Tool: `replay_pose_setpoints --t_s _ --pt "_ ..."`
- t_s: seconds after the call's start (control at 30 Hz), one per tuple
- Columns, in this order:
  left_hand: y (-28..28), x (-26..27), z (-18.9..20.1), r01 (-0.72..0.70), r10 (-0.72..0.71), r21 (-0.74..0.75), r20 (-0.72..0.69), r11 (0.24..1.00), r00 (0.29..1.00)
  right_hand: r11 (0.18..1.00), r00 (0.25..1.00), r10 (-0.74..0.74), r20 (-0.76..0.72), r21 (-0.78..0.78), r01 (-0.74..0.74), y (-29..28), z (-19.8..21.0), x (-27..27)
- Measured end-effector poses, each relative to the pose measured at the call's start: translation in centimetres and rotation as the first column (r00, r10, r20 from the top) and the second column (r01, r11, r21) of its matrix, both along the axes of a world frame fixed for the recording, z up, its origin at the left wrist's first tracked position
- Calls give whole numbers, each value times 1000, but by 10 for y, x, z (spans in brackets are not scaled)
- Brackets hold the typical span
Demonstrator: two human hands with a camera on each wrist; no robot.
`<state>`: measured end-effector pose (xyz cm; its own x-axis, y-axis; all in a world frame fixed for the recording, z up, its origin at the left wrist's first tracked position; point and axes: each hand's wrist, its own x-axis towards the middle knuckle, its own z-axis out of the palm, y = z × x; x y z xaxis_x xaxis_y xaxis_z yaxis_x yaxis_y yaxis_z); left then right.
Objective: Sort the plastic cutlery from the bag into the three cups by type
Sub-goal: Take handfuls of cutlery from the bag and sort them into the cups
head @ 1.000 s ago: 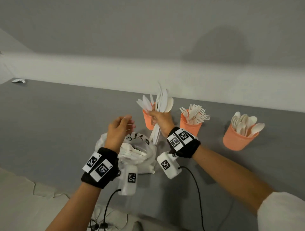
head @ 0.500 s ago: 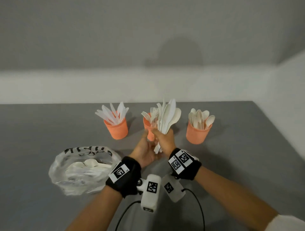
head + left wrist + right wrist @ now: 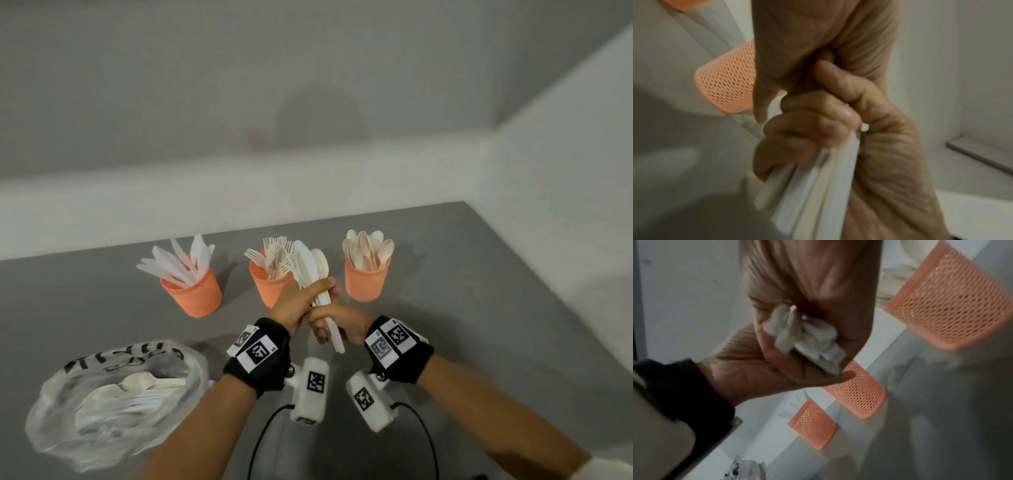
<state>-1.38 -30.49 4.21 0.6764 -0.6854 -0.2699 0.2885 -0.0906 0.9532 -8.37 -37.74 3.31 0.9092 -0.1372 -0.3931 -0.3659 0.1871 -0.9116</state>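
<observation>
Both hands hold one bundle of white plastic cutlery (image 3: 313, 267) upright in front of the middle cup. My left hand (image 3: 299, 299) wraps its middle, and my right hand (image 3: 339, 325) grips the handles (image 3: 818, 186) below. A knife and a spoon show at the top of the bundle. Three orange mesh cups stand in a row: the knife cup (image 3: 193, 294) at left, the fork cup (image 3: 269, 289) in the middle and the spoon cup (image 3: 366, 282) at right. The handle ends (image 3: 807, 339) stick out of my fists in the right wrist view.
A clear plastic bag (image 3: 113, 401) with more white cutlery lies at the lower left on the grey table (image 3: 462, 308). A white wall (image 3: 565, 171) borders the table at the back and the right. Cables hang from the wrist cameras near the front edge.
The left hand left the bag and closed round the bundle that the right hand held. The bundle now stands between the fork and spoon cups instead of by the knife cup.
</observation>
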Motion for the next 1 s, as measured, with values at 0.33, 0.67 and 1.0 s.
replay_pose_setpoints --t_s 0.33,0.67,1.0 --pt "-12 -1 2 -10 -19 103 279 995 960 958 960 -254 120 -102 267 0 -18 -2" --pt "3 24 21 -105 105 -14 285 994 953 969 998 -57 33 243 47 -18 -11 -18" --pt "5 47 36 -29 -17 151 296 988 955 998 1000 -17 -2 63 17 -23 -12 -26"
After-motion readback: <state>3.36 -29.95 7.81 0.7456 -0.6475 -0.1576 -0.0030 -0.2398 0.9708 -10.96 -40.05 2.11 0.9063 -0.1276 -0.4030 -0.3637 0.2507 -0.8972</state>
